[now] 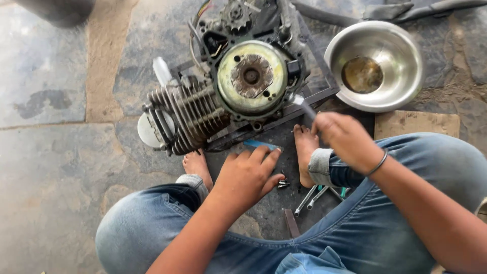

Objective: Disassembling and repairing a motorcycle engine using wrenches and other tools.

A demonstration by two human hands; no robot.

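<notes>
1 engine [228, 96] | 1 steel bowl [375, 66] | right hand [345, 137] grip clenched on tool [303, 105] | left hand [248, 177] released

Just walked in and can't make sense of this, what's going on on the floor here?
A person squats barefoot on a stone floor over a small finned engine with its side cover off, the round flywheel showing. The right hand holds a tool whose tip is at the engine's lower right edge. The left hand hangs open above a blue-handled tool, holding nothing. Wrenches lie between the feet, and a steel bowl sits to the right.
</notes>
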